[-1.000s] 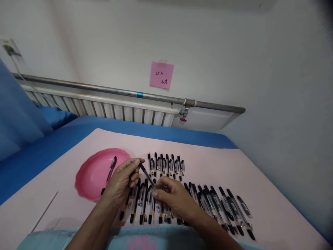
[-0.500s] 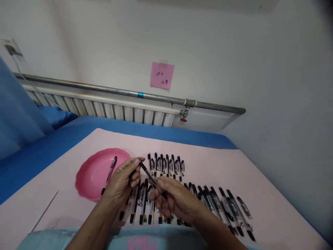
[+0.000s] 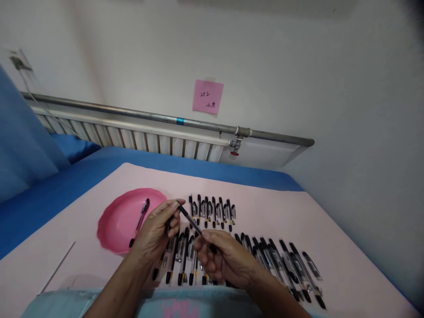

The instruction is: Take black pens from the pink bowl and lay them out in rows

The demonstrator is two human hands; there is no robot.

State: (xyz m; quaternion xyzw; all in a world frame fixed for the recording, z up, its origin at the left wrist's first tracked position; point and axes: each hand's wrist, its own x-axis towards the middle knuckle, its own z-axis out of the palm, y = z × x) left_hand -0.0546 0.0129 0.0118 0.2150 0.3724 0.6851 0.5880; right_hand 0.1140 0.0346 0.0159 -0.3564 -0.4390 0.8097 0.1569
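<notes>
A black-and-clear pen (image 3: 191,220) slants between my two hands above the pens on the pink mat. My left hand (image 3: 158,225) pinches its upper black end between thumb and finger; something dark sits under the curled fingers, too hidden to name. Round the pen's lower end, my right hand (image 3: 225,256) has its fingers closed. Beneath the hands lies a row of disassembled pens (image 3: 181,258) with caps and small metal tips beside them, partly covered by the hands. One capped pen (image 3: 140,221) leans inside the pink basin (image 3: 103,238), left of my left hand.
Behind the hands is a short row of pen parts (image 3: 213,212); more pen parts (image 3: 285,265) lie to the right. A thin white stick (image 3: 58,267) rests at the left. Past the pink mat (image 3: 265,207), a radiator (image 3: 145,140) and pipe run along the wall.
My right hand has slid slightly down and right along the pen, showing more of its clear barrel. My left hand keeps its pinch on the upper end.
</notes>
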